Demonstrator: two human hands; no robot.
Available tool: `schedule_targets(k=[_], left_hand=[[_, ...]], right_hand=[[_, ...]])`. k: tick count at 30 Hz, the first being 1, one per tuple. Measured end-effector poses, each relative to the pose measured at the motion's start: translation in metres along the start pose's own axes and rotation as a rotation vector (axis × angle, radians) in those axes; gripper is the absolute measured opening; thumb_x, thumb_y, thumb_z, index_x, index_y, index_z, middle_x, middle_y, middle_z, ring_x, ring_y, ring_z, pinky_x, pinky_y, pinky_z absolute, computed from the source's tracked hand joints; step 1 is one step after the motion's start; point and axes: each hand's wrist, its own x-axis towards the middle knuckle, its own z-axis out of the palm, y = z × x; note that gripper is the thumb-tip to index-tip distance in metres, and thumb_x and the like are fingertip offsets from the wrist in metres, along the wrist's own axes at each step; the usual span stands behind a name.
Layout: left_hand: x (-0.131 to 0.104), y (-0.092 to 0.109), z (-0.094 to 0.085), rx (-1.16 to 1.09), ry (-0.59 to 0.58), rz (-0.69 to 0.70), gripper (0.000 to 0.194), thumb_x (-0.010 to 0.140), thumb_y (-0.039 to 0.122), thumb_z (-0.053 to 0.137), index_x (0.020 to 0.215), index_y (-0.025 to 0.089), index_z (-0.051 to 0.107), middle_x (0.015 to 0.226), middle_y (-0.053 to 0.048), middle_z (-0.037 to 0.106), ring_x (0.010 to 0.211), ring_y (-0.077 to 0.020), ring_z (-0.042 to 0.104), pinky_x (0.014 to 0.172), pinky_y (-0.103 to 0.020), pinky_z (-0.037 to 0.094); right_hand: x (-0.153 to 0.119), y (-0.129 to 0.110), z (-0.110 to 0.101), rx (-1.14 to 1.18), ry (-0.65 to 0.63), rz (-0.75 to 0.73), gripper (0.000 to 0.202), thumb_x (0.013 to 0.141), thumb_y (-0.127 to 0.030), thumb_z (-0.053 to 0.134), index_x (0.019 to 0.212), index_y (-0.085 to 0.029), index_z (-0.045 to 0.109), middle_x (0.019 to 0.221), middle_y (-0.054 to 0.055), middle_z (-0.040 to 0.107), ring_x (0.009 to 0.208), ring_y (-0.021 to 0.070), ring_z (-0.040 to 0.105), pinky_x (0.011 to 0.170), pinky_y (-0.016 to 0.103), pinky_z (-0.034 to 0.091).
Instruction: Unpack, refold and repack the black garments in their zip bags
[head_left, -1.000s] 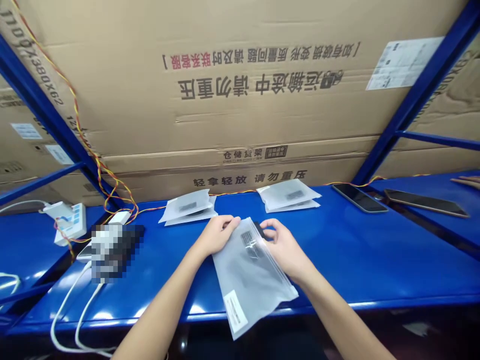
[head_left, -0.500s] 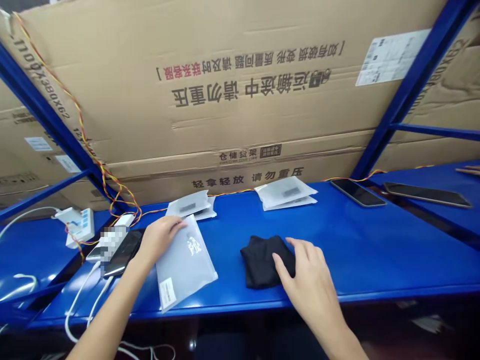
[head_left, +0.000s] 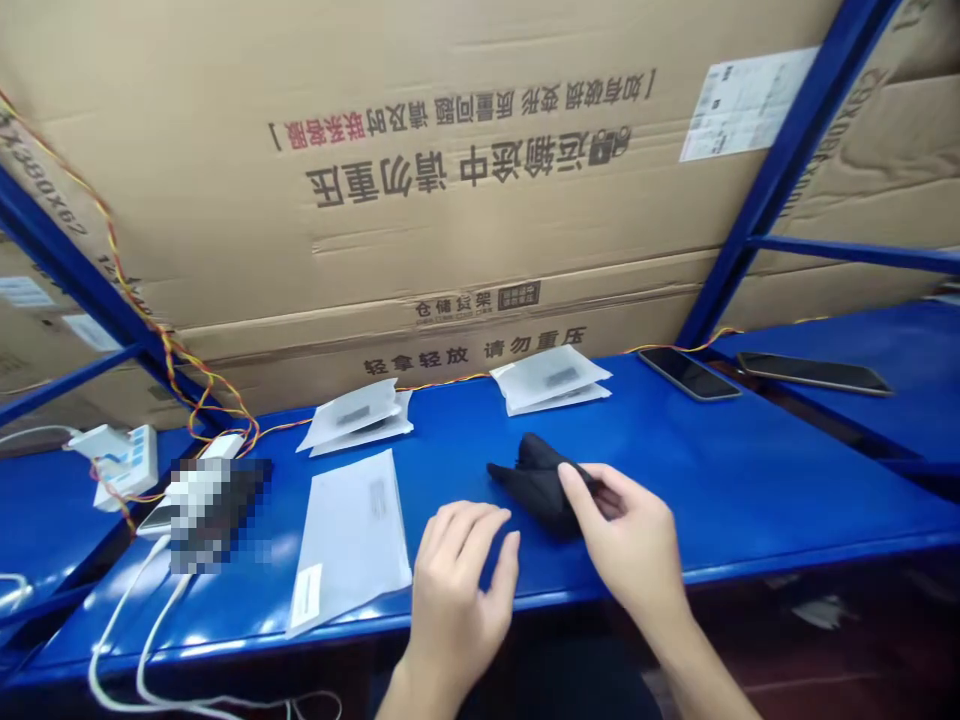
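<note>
My right hand [head_left: 626, 525] pinches a folded black cloth item [head_left: 536, 490] between thumb and fingers, lifting its right side a little off the blue shelf [head_left: 667, 460]. What kind of garment or cloth it is, I cannot tell. To its left, my left hand [head_left: 465, 570] is held with fingers curved and thumb apart, nothing in it, over the shelf's front edge. Left of that hand lies a flat frosted zip bag [head_left: 349, 530] with a white label at its lower left corner.
Two small stacks of frosted bags, one left [head_left: 356, 415] and one right [head_left: 551, 378], lie along the back. Two phones, a nearer one [head_left: 690, 373] and a farther one [head_left: 814, 373], rest at the right. A power strip [head_left: 225, 450] and white cables [head_left: 124, 610] occupy the left. Large cartons [head_left: 480, 230] stand behind.
My left hand has left the frosted bag and moved right, toward the black cloth. My right hand has closed on the cloth and raised its edge. The view has shifted slightly right.
</note>
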Motion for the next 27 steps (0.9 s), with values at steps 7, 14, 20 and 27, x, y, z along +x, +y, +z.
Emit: schedule_targets(k=[7,14,20,27], left_hand=[[0.011,0.014,0.034,-0.115,-0.024,-0.296,0.030,0.102,0.042,0.064,0.124,0.022,0.067,0.111,-0.011,0.075,0.103,-0.0285,0.073,0.087,-0.044,0.062],[-0.003,0.002,0.051,0.072,-0.227,-0.245,0.034,0.093,0.027,0.071,0.127,0.027,0.069,0.133,-0.011,0.070,0.126,-0.0342,0.065,0.102,-0.053,0.058],[-0.008,-0.034,0.036,0.186,-0.252,-0.200,0.028,0.098,0.031,0.067,0.125,0.029,0.073,0.138,-0.009,0.069,0.132,-0.0362,0.061,0.107,-0.058,0.056],[-0.025,-0.065,0.004,0.249,-0.160,-0.252,0.028,0.104,0.042,0.057,0.114,0.026,0.078,0.124,-0.010,0.074,0.121,-0.0330,0.068,0.102,-0.054,0.060]], right_hand=[[0.024,0.034,-0.046,0.188,0.106,0.312,0.052,0.078,-0.068,0.079,0.092,-0.018,0.079,0.088,0.011,0.081,0.087,0.0317,0.078,0.071,0.036,0.065],[0.033,0.055,-0.065,-0.161,0.317,0.139,0.045,0.087,-0.057,0.068,0.110,-0.018,0.071,0.111,0.018,0.077,0.102,0.0343,0.074,0.085,0.048,0.061],[0.020,0.043,-0.050,-0.493,0.055,-0.399,0.048,0.097,-0.060,0.062,0.124,-0.020,0.068,0.120,0.017,0.074,0.115,0.0368,0.067,0.100,0.055,0.054],[0.021,0.045,-0.017,-0.413,0.016,-0.376,0.025,0.101,-0.035,0.053,0.111,-0.023,0.072,0.108,0.009,0.079,0.101,0.0301,0.074,0.091,0.046,0.057]])
